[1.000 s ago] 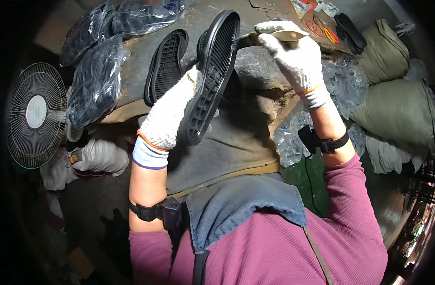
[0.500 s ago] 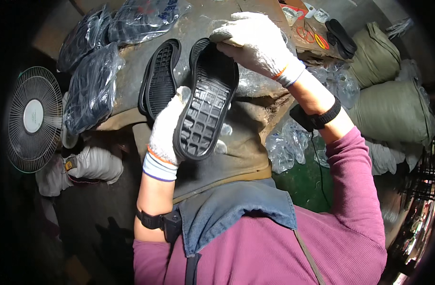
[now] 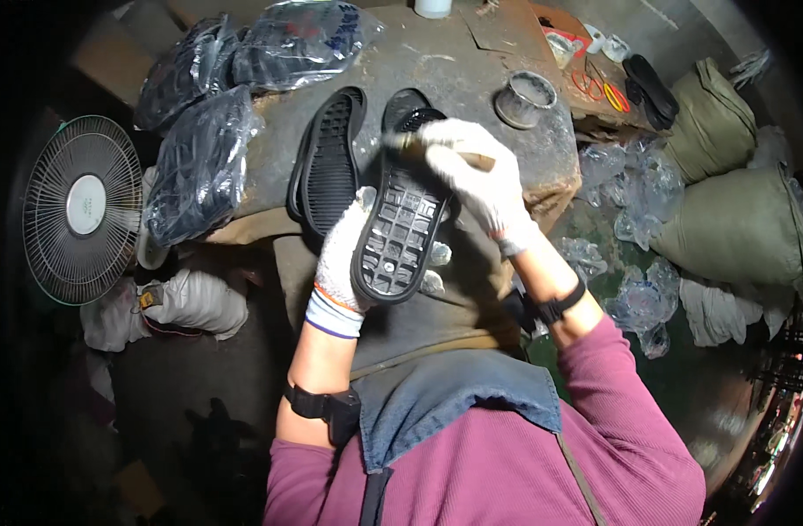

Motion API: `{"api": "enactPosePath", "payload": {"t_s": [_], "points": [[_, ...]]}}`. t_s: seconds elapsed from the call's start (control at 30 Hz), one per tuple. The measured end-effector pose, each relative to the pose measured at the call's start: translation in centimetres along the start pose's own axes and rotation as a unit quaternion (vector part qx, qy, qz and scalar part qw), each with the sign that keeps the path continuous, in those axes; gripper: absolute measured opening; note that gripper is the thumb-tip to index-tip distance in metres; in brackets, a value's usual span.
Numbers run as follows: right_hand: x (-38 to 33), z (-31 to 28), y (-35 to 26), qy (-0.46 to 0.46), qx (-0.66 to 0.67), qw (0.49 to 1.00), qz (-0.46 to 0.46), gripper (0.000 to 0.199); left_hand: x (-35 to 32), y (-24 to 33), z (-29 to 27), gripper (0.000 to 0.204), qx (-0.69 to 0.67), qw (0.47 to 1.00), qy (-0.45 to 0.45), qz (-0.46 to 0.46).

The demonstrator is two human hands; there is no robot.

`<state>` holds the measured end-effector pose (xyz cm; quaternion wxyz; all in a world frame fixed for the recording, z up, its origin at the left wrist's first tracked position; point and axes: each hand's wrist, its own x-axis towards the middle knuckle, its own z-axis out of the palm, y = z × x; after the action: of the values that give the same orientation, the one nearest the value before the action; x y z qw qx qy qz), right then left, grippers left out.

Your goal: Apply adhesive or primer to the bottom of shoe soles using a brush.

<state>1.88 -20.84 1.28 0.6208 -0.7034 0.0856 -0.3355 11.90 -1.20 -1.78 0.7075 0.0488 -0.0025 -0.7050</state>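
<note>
My gloved left hand (image 3: 342, 250) is closed round the left edge of a black shoe sole (image 3: 401, 232) with a grid of hollows, some of them shiny. The sole is tilted up above my lap. Over its far end, my gloved right hand (image 3: 480, 171) grips what looks like a brush (image 3: 478, 160) with a pale wooden handle; its tip is smeared by motion and lies at the sole. More black soles (image 3: 331, 162) lie on the table just left of the held one. Behind the held sole, another black sole (image 3: 407, 101) shows in part.
A round metal pot (image 3: 525, 99) stands on the worn table (image 3: 436, 57). Bagged soles (image 3: 204, 167) lie along the table's left side, beside a fan (image 3: 84, 206). At the right are scissors (image 3: 613, 96), clear plastic bags (image 3: 638, 193) and stuffed green sacks (image 3: 726, 223).
My right hand has come down and nearer over the sole's far end, where the brush now shows. The view has shifted, bringing the metal pot into sight. My left hand keeps hold of the sole.
</note>
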Motion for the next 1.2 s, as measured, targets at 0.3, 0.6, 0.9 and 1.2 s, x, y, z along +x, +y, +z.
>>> {"api": "enactPosePath", "payload": {"t_s": [0.3, 0.6, 0.9, 1.2], "points": [[4.7, -4.0, 1.4, -0.027, -0.085, 0.994, -0.064, 0.02, 0.1, -0.3, 1.0, 0.078, -0.03, 0.999, -0.013, -0.019], [-1.7, 0.5, -1.5, -0.11, -0.065, 0.99, -0.062, 0.022, 1.0, -1.0, -1.1, 0.065, -0.024, 0.992, -0.09, 0.085], [-2.6, 1.9, -5.9, -0.278, -0.285, 0.866, -0.304, 0.032, 1.3, 1.5, -1.4, 0.089, 0.014, 0.981, -0.039, 0.189], [-4.2, 2.6, -7.2, -0.143, 0.035, 0.984, 0.101, 0.021, -2.7, 6.8, -1.1, 0.09, 0.199, 0.96, -0.067, 0.185]]}}
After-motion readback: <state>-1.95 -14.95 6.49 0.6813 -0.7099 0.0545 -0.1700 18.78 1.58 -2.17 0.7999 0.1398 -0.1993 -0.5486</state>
